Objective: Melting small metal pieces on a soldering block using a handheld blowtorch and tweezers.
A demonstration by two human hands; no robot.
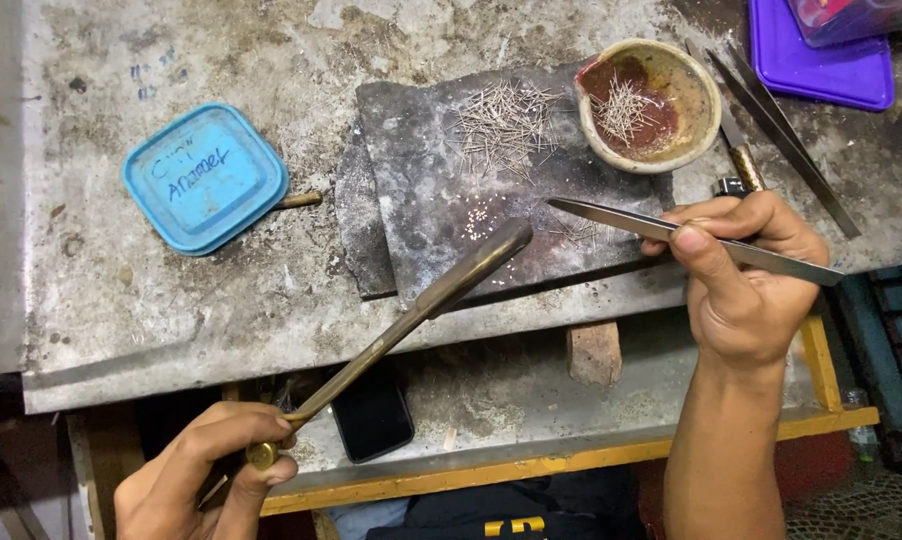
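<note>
At the scarred workbench, our left hand point(206, 470) grips one brass blowpipe point(411, 320), our right hand point(741, 270) pinches one pair of tweezers point(671, 232) over a slate block point(471, 190); one clay bowl point(649, 105), one blue lid point(205, 177) flank it.

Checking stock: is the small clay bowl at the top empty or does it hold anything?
Not empty. The clay bowl stands upright on the bench and holds a cluster of thin metal pins over a reddish-brown residue; more pins lie loose on the dark slab beside it.

Blue square lid point(205, 177), purple lid point(821, 62), perhaps a dark phone point(373, 414) below the bench, brick piece point(595, 352).
</note>
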